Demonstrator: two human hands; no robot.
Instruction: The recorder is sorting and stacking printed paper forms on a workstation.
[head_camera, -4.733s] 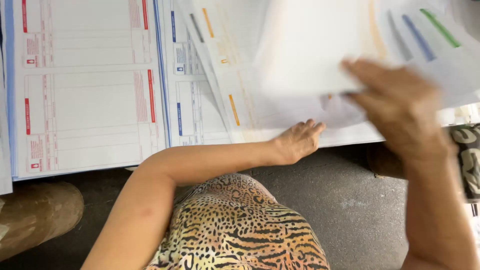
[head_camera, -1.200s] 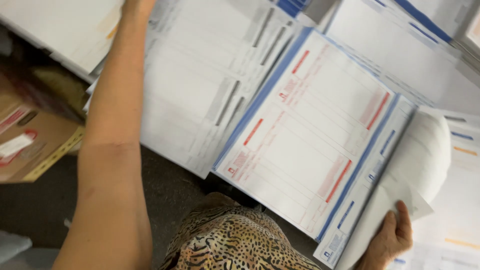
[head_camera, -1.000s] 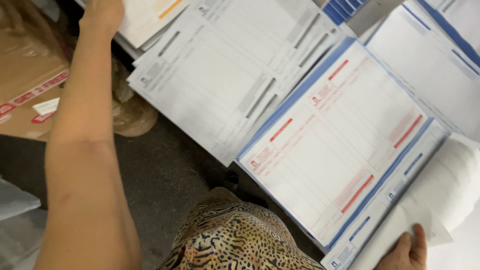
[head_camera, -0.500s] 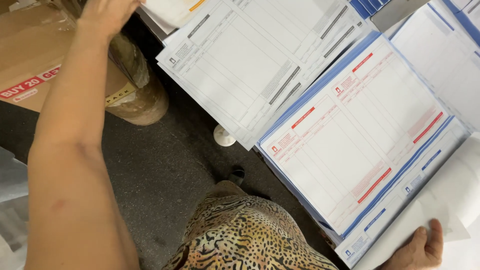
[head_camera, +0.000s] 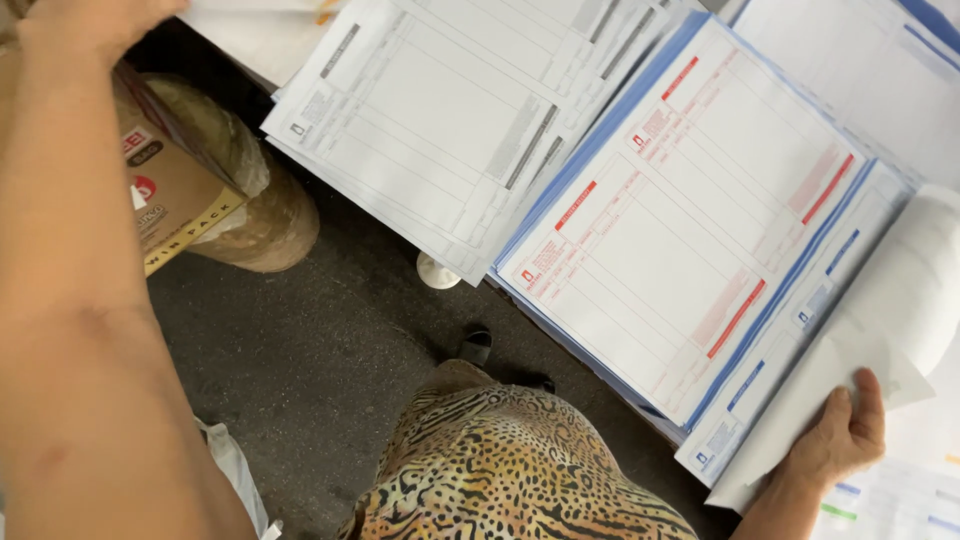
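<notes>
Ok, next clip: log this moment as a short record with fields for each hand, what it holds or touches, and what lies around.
left hand: reaching to the upper left edge of view; what it touches is not clear
right hand: gripping curled white paper sheets at their lower edge
nearby: stack of white forms with red and blue printing; stack of white forms with grey printing
below: dark floor; brown cardboard box

Matt paper forms (head_camera: 690, 215), rough grey floor (head_camera: 330, 380)
</notes>
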